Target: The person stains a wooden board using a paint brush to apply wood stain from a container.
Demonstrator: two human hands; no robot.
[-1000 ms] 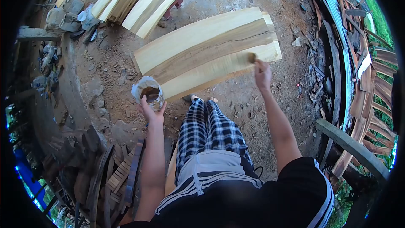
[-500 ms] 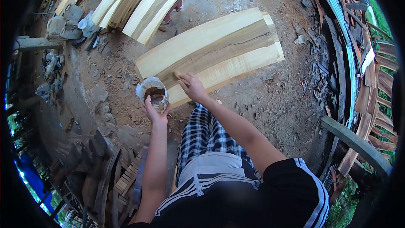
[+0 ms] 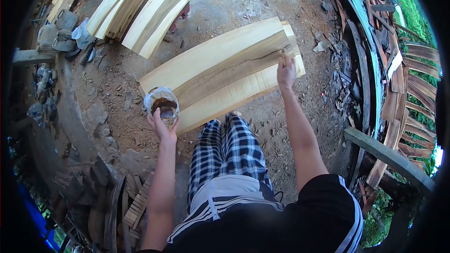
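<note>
Bare dirt floor (image 3: 234,0) surrounds our wooden panel (image 3: 220,72), open on all its edges. Our right hand (image 3: 286,72) closes its fingers on a brush (image 3: 283,58) at the panel's far right end. Our left hand (image 3: 160,124) grips a jar (image 3: 161,104) just beside the near left corner. Stacked planks (image 3: 140,7) lie beyond.
</note>
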